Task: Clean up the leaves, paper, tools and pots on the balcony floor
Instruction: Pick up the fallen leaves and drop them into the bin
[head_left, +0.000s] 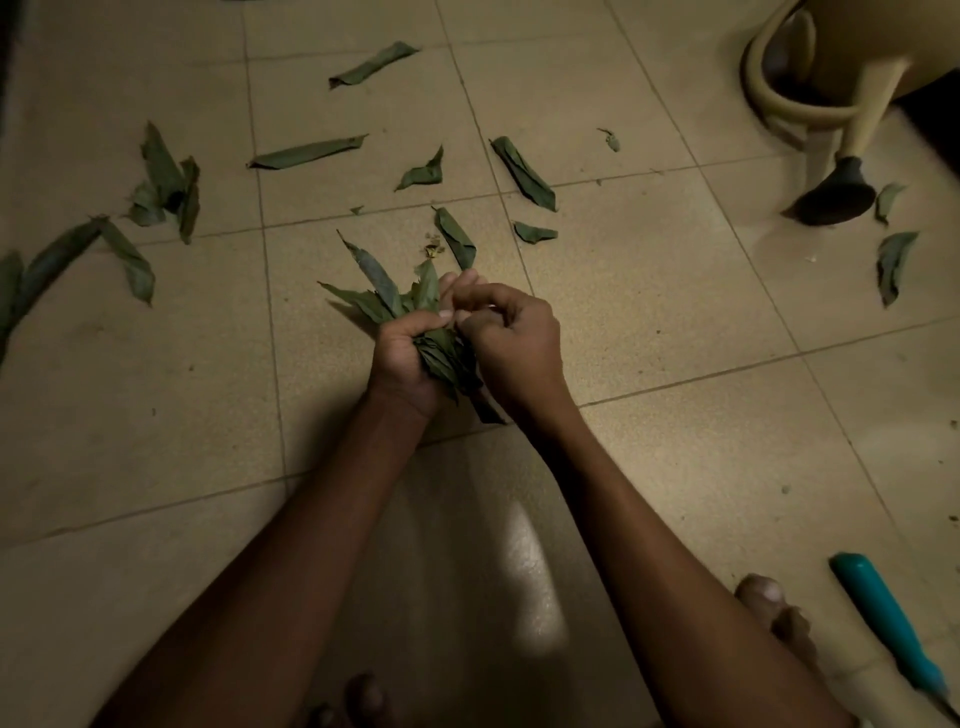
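Item: your left hand (402, 358) grips the leaf bundle (410, 322), right hand (511, 343) pinching at it; nearest loose leaf (456, 238) lies just ahead, long axis pointing away.

We cannot see the stems of the leaf bundle (387, 293), hidden under the left hand's fingers (415, 332); the teal-handled tool (883, 618) is cut off at the edge.

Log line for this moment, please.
phase: gathering leaves | left hand: grip on leaf bunch | right hand: pinching at bunch | loose leaves on floor | teal-handled tool untouched
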